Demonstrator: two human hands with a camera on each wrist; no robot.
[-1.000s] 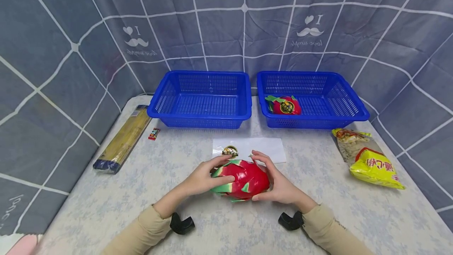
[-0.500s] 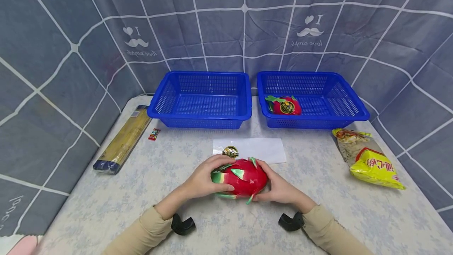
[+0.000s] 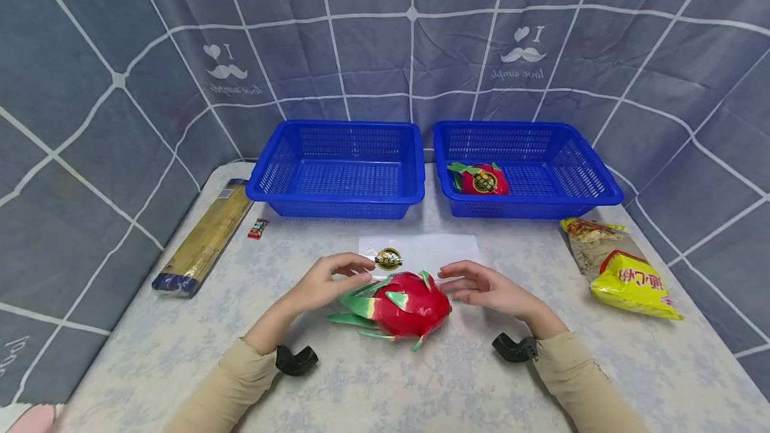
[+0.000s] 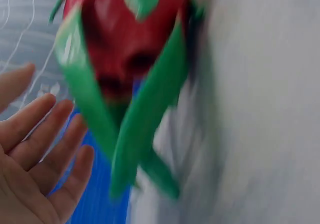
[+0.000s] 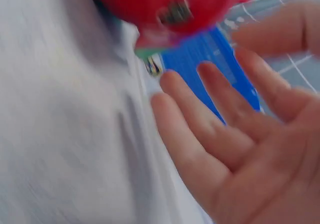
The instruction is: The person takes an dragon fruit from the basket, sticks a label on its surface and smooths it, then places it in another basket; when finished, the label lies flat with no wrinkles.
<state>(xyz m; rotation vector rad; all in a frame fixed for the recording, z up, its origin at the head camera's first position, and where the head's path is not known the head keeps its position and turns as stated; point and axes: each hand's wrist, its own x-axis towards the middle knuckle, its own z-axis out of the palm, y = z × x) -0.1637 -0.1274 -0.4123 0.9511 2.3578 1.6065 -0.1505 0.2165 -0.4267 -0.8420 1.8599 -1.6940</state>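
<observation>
Your left hand (image 3: 325, 283) and right hand (image 3: 494, 289) are loose, holding nothing. The red fruit (image 3: 412, 308) sits on the desk (image 3: 409, 393) between them. It looks round, so a bump might make it roll.

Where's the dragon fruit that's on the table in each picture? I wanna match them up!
Head: the dragon fruit is low, near the middle, between the left hand and right hand.
Left wrist: the dragon fruit is at the top, left of centre, its green leaves pointing down.
Right wrist: the dragon fruit is at the top, cut off by the edge.
All three show the grey curtain with white lines.
</observation>
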